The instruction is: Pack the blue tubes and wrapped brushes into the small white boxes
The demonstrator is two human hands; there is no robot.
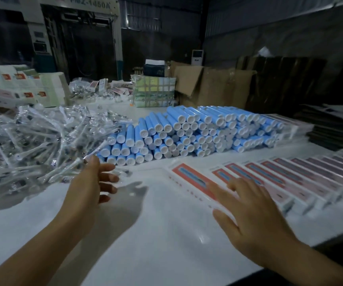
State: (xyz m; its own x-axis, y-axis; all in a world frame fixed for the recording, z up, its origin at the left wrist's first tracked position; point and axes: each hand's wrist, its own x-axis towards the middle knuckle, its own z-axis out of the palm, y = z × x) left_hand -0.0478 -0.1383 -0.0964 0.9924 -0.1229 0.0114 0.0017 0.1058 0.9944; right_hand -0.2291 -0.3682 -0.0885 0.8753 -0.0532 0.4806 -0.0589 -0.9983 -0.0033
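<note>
Lying stacked, blue tubes (189, 131) (white caps), clear-wrapped brushes (32, 141) heaped beside

A white table (145, 234) carried the work. At its far end stood a colourful printed carton (154, 91), with open brown cardboard boxes (213, 87) just beside it. Behind them stood a white floor air conditioner (197, 57) and a large grey machine (73, 32).

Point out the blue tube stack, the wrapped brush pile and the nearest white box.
blue tube stack (189, 133): head view, white cap ends.
wrapped brush pile (32, 141): head view, pile's middle.
nearest white box (189, 178): head view, red panel.
</note>
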